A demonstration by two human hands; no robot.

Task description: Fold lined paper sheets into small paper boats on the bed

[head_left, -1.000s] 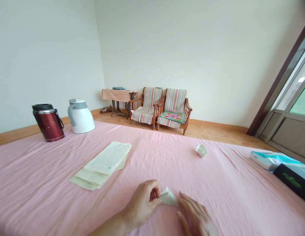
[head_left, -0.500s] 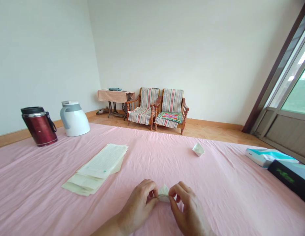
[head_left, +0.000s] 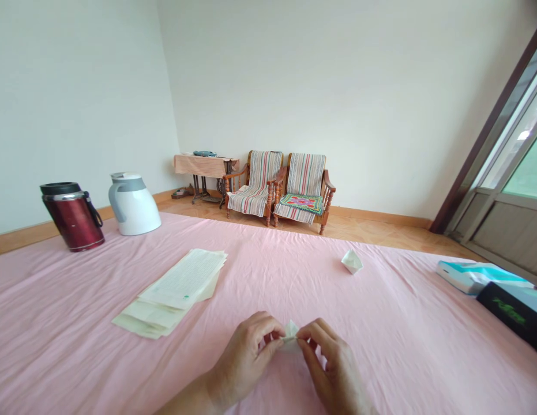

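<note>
Between my two hands is a small piece of folded pale paper (head_left: 290,344), with a pointed tip rising in its middle. My left hand (head_left: 253,349) pinches its left side between thumb and fingers. On the right edge, my right hand (head_left: 331,357) is closed in a similar pinch. Fingers cover both ends of the paper. Farther off to the right, a folded paper boat (head_left: 352,262) rests on the pink cloth (head_left: 268,276). To the left lies a fanned stack of lined paper sheets (head_left: 177,294).
A dark red thermos (head_left: 73,219) and a white jug (head_left: 136,207) stand at the back left. At the right edge are a blue and white packet (head_left: 471,276) and a black box (head_left: 506,311). Two wooden armchairs (head_left: 305,176) stand beyond the cloth.
Both hands have drawn slightly closer together on the folded paper, leaving less of it showing between the fingers. The whole view has shifted a little.
</note>
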